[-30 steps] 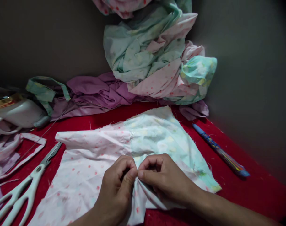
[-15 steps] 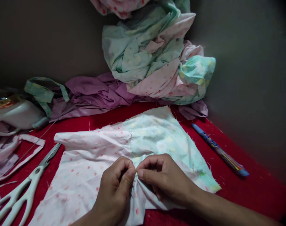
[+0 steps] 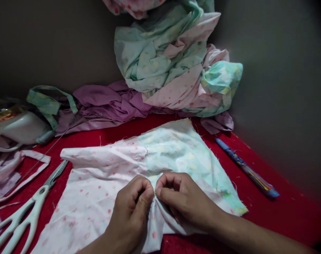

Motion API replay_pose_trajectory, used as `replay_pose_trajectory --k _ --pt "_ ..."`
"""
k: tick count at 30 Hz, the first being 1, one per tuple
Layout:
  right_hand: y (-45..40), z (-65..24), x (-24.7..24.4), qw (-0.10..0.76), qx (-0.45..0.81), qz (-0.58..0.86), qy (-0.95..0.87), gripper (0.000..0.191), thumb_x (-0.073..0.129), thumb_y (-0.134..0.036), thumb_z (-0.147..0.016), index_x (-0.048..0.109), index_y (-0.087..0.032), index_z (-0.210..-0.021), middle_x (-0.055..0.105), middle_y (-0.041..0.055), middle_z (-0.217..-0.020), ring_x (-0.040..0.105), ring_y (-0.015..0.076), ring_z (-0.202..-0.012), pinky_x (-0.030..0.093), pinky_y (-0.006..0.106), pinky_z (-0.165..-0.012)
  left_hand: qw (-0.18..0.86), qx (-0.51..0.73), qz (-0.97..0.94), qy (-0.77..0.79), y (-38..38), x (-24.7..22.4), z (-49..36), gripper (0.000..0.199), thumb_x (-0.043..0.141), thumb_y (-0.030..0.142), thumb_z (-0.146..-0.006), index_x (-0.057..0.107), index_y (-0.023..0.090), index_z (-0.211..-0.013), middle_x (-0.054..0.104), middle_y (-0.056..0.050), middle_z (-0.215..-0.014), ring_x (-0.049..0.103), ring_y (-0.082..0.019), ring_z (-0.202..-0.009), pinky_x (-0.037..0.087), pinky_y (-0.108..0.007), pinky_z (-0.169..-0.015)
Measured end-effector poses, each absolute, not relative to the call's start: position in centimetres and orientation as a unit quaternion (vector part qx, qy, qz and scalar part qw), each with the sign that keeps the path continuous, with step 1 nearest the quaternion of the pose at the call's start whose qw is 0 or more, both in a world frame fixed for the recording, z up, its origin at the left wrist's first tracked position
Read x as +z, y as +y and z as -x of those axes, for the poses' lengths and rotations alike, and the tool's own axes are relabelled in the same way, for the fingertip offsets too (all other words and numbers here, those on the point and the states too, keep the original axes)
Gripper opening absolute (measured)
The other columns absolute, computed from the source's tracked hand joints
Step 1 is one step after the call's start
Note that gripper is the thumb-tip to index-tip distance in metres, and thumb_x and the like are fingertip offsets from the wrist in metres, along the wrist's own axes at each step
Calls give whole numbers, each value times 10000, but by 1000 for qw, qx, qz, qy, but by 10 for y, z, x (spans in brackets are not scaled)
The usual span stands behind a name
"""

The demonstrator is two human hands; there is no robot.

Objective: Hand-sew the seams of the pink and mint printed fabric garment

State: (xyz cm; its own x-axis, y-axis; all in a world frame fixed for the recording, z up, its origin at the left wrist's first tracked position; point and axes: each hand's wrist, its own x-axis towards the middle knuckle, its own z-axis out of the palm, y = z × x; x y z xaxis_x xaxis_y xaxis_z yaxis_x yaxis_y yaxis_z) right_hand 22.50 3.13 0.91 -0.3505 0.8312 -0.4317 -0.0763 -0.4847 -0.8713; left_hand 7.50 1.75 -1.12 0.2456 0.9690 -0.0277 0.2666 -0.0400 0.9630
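head: pink-and-mint patchwork cloth (image 3: 128, 165) pinched by left hand (image 3: 131, 210), right hand (image 3: 185, 201)

A home sewing corner, by the look of it. A red-covered table (image 3: 295, 211) is pushed into the corner of two plain dark walls (image 3: 282, 70). Crumpled pastel and purple fabric (image 3: 171, 67) is heaped at the back edge, against that corner. Scissors (image 3: 25, 215) lie by the left edge, beside fabric strips (image 3: 20, 165), a pen (image 3: 246, 169) lies near the right edge, and a pieced patchwork (image 3: 102, 176) is spread flat at the front.
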Motion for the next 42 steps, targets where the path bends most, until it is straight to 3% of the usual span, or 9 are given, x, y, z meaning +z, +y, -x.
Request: replay_pose_trajectory --k 11,17,23,28,35,42 --pt "31 -226 7 313 723 473 -395 69 526 -210 -714 501 -163 -671 400 -99 -393 324 29 -277 243 117 -275 494 369 -582 531 16 -10 -75 288 405 339 -883 394 195 -633 351 40 -592 318 -115 -553 280 -224 -506" --pt "32 -227 7 310 724 470 -398 32 525 -182 -705 508 -158 -694 404 -100 -401 332 28 -281 247 115 -285 544 386 -554 498 12 -6 -72 178 472 306 -851 529 188 -731 461 18 -674 405 -119 -620 333 -216 -562" --pt "30 -227 7 316 719 468 -405 42 539 -175 -724 513 -159 -696 409 -98 -414 319 29 -305 245 120 -293 572 404 -498 512 16 -1 -73 177 518 303 -814 570 174 -704 445 29 -583 400 -102 -546 327 -200 -492" --pt "29 -224 9 322 720 463 -404 60 557 -150 -718 517 -152 -673 405 -96 -420 314 20 -329 242 116 -321 518 405 -538 528 20 2 -78 132 584 288 -758 615 172 -703 514 20 -595 444 -108 -551 353 -190 -494" --pt "29 -225 6 306 714 480 -407 95 571 -227 -724 566 -141 -683 414 -83 -421 325 35 -318 252 137 -299 492 404 -536 555 21 -3 -77 210 550 290 -779 527 170 -607 448 33 -561 392 -108 -539 333 -190 -484" --pt "31 -226 6 315 718 457 -420 187 651 -290 -672 629 -113 -730 463 -61 -467 338 29 -353 246 148 -329 480 424 -572 513 23 2 -80 184 546 240 -790 537 173 -619 481 14 -644 449 -133 -640 364 -222 -588"
